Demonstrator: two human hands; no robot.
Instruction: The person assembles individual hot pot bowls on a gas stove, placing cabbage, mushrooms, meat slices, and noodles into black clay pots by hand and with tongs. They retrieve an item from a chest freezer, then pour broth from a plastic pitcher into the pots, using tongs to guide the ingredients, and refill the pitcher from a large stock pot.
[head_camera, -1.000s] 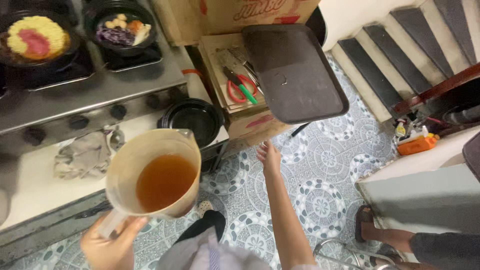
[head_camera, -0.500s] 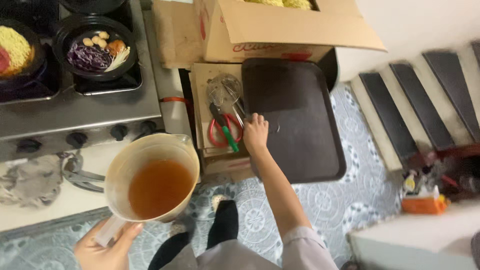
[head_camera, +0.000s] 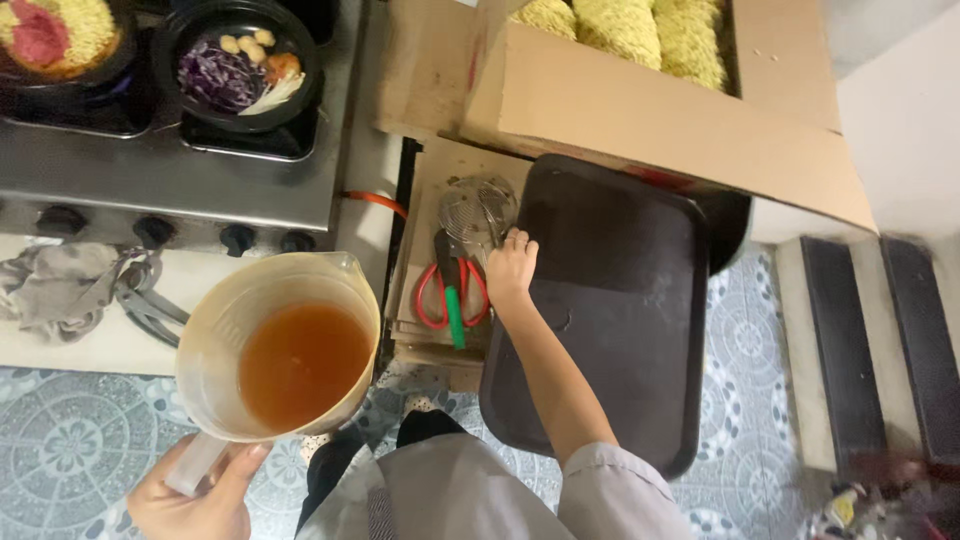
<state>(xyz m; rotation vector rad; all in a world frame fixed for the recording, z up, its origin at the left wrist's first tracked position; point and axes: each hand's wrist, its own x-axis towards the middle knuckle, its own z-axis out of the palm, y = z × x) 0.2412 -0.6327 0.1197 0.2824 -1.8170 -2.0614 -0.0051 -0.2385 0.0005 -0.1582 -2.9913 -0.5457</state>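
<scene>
Left hand: your left hand (head_camera: 190, 495) grips the jug (head_camera: 280, 345) by its handle, level so the brown broth stays in.
Right hand: your right hand (head_camera: 510, 268) closes on the wire strainer (head_camera: 478, 212) beside the scissors (head_camera: 452, 290) and dark tray (head_camera: 610, 300).

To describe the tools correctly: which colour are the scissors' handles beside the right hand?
Red, in the head view: the scissors have red handle loops.

The left hand (head_camera: 195, 495) runs off the bottom edge, its fingers hiding most of the jug handle (head_camera: 192, 462). The pan of noodles (head_camera: 62, 40) is cropped at the top-left corner. Bottom right, the clutter on the floor (head_camera: 885, 500) is only blur (reddish, shapeless).
</scene>
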